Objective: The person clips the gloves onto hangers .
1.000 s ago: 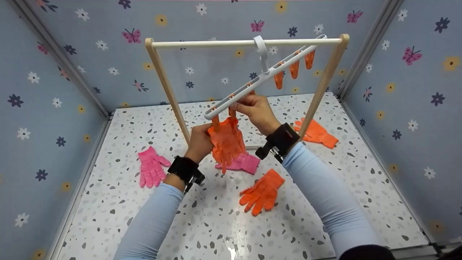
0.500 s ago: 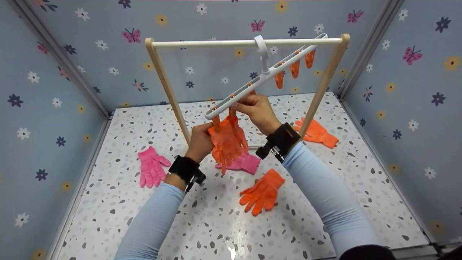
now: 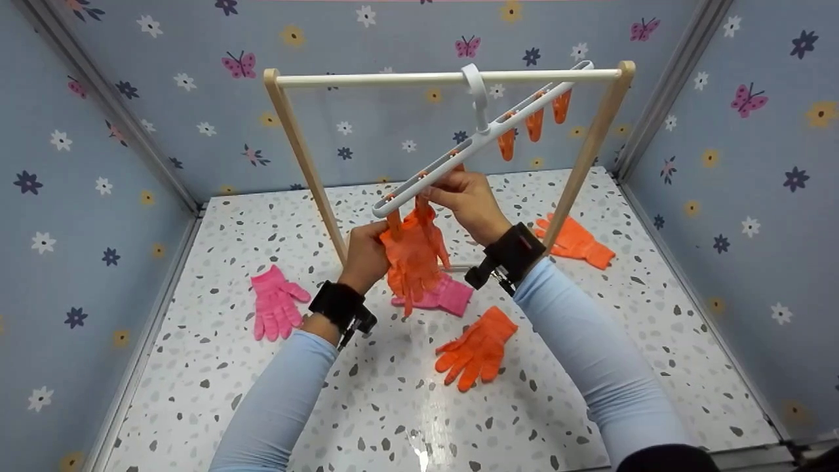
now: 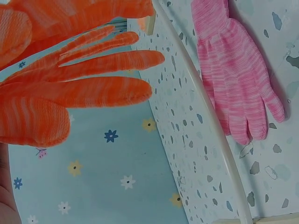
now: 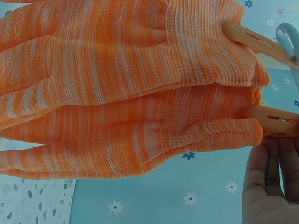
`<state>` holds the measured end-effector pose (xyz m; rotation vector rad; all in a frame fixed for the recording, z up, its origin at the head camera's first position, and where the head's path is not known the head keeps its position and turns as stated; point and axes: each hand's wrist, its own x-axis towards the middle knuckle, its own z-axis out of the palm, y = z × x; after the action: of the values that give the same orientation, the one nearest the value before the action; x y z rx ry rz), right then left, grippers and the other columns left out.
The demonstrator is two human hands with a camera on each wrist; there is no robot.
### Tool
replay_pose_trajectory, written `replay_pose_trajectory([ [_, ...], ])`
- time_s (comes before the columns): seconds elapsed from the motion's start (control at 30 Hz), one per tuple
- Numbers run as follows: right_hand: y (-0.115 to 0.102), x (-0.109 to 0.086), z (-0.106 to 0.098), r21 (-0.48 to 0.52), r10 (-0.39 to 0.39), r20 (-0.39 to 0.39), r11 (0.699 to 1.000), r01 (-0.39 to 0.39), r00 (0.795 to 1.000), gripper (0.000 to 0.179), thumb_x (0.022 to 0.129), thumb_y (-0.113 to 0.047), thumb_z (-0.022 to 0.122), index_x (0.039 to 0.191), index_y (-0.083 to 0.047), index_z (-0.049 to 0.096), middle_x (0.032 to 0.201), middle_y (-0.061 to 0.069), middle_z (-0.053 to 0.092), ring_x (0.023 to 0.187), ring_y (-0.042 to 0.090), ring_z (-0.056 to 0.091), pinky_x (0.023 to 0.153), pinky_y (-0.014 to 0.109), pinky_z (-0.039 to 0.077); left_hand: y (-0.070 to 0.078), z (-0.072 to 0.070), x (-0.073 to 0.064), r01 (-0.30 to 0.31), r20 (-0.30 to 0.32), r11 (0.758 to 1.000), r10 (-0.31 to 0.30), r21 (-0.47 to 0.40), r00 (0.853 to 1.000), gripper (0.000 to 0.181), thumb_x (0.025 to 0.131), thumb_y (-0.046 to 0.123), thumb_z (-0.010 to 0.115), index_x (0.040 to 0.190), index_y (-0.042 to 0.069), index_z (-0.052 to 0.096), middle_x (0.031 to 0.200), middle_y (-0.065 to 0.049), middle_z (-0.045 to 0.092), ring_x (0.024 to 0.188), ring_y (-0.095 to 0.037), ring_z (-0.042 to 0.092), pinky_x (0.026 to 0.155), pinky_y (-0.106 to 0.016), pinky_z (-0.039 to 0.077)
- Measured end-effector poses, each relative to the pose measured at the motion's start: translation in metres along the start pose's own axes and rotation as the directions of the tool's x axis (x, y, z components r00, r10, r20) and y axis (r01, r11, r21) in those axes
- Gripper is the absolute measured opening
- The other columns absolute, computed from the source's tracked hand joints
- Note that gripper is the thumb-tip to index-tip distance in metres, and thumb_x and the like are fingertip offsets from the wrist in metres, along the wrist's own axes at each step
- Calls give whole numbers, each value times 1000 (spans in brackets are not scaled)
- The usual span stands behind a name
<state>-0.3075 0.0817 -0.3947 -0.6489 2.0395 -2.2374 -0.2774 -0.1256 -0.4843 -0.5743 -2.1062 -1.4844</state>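
In the head view, two orange knit gloves (image 3: 411, 255) hang overlapping from orange clothes pegs at the near end of a white clip hanger (image 3: 429, 176). My left hand (image 3: 365, 255) grips the near glove's cuff at its left edge, its fingertips hidden behind the cloth. My right hand (image 3: 473, 204) pinches the second clothes peg (image 3: 423, 204) just under the hanger bar. In the right wrist view, one peg (image 5: 252, 38) bites the front cuff. The other peg (image 5: 273, 120) sits on the rear cuff, with the right fingers (image 5: 261, 168) against its underside.
The hanger hooks over a wooden rack's white rail (image 3: 373, 80); several unused pegs (image 3: 534, 124) hang at its far end. On the speckled table lie pink gloves (image 3: 275, 305) (image 3: 452, 296) and orange gloves (image 3: 478, 351) (image 3: 580, 242). Flowered panels (image 3: 196, 131) enclose the space.
The rear hanging glove has swung, its fingers now showing more to the right of the front glove. My left hand has shifted very slightly right; my right hand stays nearly still at the peg.
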Motion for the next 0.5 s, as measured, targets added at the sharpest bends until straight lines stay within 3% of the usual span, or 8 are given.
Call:
replay_pose_trajectory([
  [0.23, 0, 0, -2, 2, -7, 23, 1000, 7, 1000, 18, 102, 6, 68, 112, 2, 83, 92, -6, 80, 98, 13, 71, 100, 35, 57, 5, 2, 1, 66, -4, 998, -66, -20, 998, 38, 76, -20, 39, 87, -13, 76, 77, -20, 70, 71, -12, 55, 69, -17, 47],
  [0.5, 0, -1, -3, 21, -14, 32, 1000, 13, 999, 20, 101, 8, 67, 113, 2, 83, 96, -5, 79, 101, 13, 69, 99, 33, 57, 8, 2, 2, 203, 11, 972, -203, -116, 979, 21, 80, -21, 51, 80, -15, 72, 69, 1, 59, 68, -10, 51, 63, -16, 43],
])
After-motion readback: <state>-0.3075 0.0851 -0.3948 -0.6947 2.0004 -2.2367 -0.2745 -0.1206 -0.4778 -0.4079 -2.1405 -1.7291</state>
